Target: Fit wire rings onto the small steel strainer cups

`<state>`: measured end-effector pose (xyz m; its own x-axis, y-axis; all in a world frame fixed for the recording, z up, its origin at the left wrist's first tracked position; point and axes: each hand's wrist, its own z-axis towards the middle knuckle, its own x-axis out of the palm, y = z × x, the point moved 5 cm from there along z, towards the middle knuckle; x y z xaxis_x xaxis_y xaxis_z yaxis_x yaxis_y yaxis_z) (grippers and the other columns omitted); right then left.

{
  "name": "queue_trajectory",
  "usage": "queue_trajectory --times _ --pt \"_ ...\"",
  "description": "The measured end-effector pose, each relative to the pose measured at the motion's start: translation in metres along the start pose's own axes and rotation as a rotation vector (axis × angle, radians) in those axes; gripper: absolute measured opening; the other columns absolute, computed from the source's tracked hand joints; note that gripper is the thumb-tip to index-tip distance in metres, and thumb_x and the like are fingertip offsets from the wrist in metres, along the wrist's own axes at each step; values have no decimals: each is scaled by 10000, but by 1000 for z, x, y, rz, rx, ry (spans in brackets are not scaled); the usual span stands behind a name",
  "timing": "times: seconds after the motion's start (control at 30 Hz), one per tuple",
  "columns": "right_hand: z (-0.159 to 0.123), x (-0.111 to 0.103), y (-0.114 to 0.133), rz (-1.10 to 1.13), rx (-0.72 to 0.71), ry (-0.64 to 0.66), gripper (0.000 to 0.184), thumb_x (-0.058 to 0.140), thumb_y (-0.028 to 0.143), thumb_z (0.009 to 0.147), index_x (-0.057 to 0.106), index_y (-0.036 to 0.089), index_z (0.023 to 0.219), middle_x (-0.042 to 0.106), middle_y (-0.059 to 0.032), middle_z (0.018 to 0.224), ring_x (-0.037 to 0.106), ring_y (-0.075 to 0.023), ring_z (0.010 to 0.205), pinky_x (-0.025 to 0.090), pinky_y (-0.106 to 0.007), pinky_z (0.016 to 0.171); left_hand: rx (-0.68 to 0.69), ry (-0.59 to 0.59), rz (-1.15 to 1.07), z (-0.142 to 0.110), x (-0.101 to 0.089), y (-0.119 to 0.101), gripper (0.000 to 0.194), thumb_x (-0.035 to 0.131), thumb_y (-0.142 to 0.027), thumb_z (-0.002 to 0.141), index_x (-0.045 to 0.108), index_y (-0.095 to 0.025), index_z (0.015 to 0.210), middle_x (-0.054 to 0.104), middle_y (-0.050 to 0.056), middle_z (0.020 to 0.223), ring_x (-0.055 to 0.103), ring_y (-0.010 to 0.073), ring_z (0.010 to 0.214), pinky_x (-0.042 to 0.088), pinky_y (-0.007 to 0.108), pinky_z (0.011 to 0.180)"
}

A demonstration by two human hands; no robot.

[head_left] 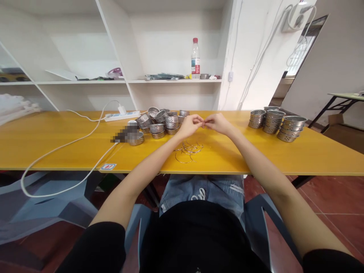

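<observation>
My left hand (pixel 191 125) and my right hand (pixel 217 122) meet fingertip to fingertip above the yellow table (pixel 57 144). Both are pinched shut on something thin that I cannot make out. Just below them several thin wire rings (pixel 189 149) lie in a loose heap on the table. Left of my hands sits a pile of small perforated metal cups (pixel 162 123). To the right, more of the same cups stand in neat stacks (pixel 277 122).
A white power strip (pixel 122 115) lies at the table's back with its cable (pixel 57 151) looping off the front edge. White shelving (pixel 170 81) behind holds a water bottle (pixel 195 58) and clutter. A blurred object (pixel 125 135) sits beside the cup pile.
</observation>
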<state>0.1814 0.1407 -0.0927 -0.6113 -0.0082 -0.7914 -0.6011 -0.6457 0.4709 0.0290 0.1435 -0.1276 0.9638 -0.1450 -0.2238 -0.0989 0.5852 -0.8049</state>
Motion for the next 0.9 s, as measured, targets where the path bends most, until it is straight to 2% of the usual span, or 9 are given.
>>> queue_trajectory --times 0.1,0.2,0.33,0.43,0.57,0.77,0.9 --pt "-2 -2 5 12 -24 -20 202 640 247 868 789 114 903 744 -67 779 645 -157 654 512 -249 671 -99 -15 -92 -1 -2 2 186 750 -258 800 663 -139 914 775 61 780 535 88 540 413 223 560" --pt "-3 -3 11 -12 -67 -23 232 601 251 901 786 113 924 735 -66 782 643 -156 650 511 -254 685 -138 -25 -142 -1 -6 1 308 826 -345 751 653 -148 912 787 73 811 440 69 499 339 216 492" --pt "0 -3 11 -103 -82 -1 263 545 219 923 791 125 922 724 -49 777 650 -155 649 506 -252 701 -144 -10 -82 2 -13 0 365 862 -412 729 665 -156 897 806 87 869 469 73 519 359 211 490" --pt "3 -4 1 -143 -29 -12 280 526 161 903 798 116 951 685 -35 689 645 -163 622 502 -257 699 -150 13 -31 2 -13 1 294 847 -358 750 689 -139 866 803 103 840 508 84 538 383 217 507" --pt "4 -1 -10 -186 -3 -14 298 526 130 919 796 115 1044 680 -33 690 630 -163 627 494 -261 729 -177 13 4 1 -10 8 196 816 -270 775 723 -120 859 784 101 760 572 106 578 409 225 547" --pt "3 5 -2 -438 -171 -21 267 545 148 960 799 124 1040 718 -130 1027 657 -227 934 458 -300 890 -115 -22 44 -1 -4 16 117 725 -198 845 754 -113 920 793 89 788 651 129 658 470 243 654" --pt "6 -2 -3 -545 -172 -54 273 518 164 983 777 136 1060 653 -153 1187 633 -255 999 458 -325 890 -59 -60 34 2 -2 14 135 679 -216 908 744 -111 963 800 101 861 696 149 744 509 253 724"
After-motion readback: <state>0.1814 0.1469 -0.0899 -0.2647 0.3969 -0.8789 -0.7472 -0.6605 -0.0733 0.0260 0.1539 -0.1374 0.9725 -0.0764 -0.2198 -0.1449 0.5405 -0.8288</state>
